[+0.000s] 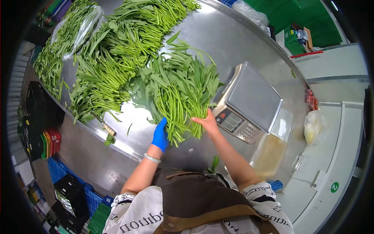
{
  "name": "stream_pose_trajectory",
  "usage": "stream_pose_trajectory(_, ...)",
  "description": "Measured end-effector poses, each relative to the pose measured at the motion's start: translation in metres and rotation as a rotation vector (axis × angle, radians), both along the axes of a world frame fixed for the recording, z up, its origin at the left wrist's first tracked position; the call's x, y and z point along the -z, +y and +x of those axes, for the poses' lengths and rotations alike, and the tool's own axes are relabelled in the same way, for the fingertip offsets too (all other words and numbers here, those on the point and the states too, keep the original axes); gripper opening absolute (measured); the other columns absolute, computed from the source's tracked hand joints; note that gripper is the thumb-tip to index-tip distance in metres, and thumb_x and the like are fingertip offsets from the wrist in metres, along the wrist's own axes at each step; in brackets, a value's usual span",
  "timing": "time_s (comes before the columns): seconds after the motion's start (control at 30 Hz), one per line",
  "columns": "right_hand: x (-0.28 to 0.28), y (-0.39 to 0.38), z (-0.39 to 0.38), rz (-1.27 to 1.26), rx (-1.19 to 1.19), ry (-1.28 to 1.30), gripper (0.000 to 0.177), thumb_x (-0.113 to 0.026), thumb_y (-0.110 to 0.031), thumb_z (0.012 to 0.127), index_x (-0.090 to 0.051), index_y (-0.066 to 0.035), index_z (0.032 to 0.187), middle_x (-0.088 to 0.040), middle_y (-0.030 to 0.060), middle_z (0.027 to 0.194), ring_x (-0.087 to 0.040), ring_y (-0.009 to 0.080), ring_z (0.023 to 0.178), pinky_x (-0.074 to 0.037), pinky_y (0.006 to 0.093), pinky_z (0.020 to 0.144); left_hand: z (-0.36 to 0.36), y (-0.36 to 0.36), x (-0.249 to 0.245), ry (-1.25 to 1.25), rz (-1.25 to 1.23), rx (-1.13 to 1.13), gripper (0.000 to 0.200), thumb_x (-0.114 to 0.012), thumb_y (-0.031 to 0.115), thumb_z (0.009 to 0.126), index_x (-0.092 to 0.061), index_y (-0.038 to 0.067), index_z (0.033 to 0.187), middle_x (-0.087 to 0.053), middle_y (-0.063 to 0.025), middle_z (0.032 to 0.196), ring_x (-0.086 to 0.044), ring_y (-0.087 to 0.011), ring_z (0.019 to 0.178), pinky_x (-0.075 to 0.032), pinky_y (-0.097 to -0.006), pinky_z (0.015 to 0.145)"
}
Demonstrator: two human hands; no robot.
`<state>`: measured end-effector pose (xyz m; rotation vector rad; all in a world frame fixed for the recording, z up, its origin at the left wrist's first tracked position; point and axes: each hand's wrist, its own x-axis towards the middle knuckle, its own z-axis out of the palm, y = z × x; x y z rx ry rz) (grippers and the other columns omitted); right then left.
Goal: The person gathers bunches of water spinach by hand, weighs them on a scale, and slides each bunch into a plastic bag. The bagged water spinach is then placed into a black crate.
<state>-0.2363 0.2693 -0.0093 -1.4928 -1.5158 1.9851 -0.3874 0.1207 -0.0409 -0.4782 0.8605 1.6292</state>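
Observation:
A loose bunch of water spinach (175, 87) lies in front of me on the steel table, leaves pointing away and cut stems toward me. My left hand (160, 136), in a blue glove, holds the stems from the left side. From the right, my bare right hand (208, 124) grips the same stems, thumb on top; its other fingers are hidden behind them. Just right of the bunch stands a digital scale (253, 97) with a grey platform. A long pile of more stems and leaves (117, 54) stretches along the left.
At the table's left edge lies a knife with a wooden handle (108, 128). Plastic bags (83, 29) rest on the greens at upper left. A clear plastic container (272, 148) is beside the scale. Blue crates (93, 199) stand on the floor at lower left.

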Motion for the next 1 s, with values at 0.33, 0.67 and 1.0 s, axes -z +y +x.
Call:
stream_pose_trajectory(0.33, 0.007, -0.034, -0.038, 0.125, -0.069, 0.044, 0.075, -0.076, -0.025, 0.077, -0.031, 0.003, 0.129, -0.053, 0.0164, 0.119, -0.053, 0.0223, 0.109, -0.043, 0.0343, 0.093, 0.019, 0.032, -0.011, 0.553, -0.212, 0.019, 0.049, -0.059, 0.001, 0.080, -0.047, 0.001, 0.127, -0.060, -0.0084, 0.115, -0.060, -0.0207, 0.099, -0.049, -0.0329, 0.086)
stream_pose_trajectory(0.67, 0.018, -0.036, -0.037, 0.222, -0.092, 0.031, 0.093, -0.085, -0.032, 0.066, -0.028, 0.008, 0.129, -0.051, 0.0208, 0.122, -0.052, 0.0292, 0.112, -0.040, 0.0365, 0.098, 0.024, 0.035, 0.010, 0.666, -0.253, 0.049, 0.049, -0.063, 0.000, 0.079, -0.046, 0.001, 0.126, -0.058, -0.0096, 0.116, -0.058, -0.0200, 0.101, -0.048, -0.0321, 0.086)
stream_pose_trajectory(1.0, 0.011, -0.001, -0.021, 0.091, 0.122, -0.037, 0.061, -0.076, -0.015, 0.072, -0.045, 0.001, 0.122, -0.062, 0.0139, 0.110, -0.060, 0.0239, 0.096, -0.045, 0.0331, 0.087, -0.003, 0.012, 0.006, 0.410, -0.309, 0.037, 0.043, -0.064, 0.000, 0.072, -0.052, 0.004, 0.114, -0.059, -0.0082, 0.096, -0.059, -0.0201, 0.084, -0.051, -0.0330, 0.074)
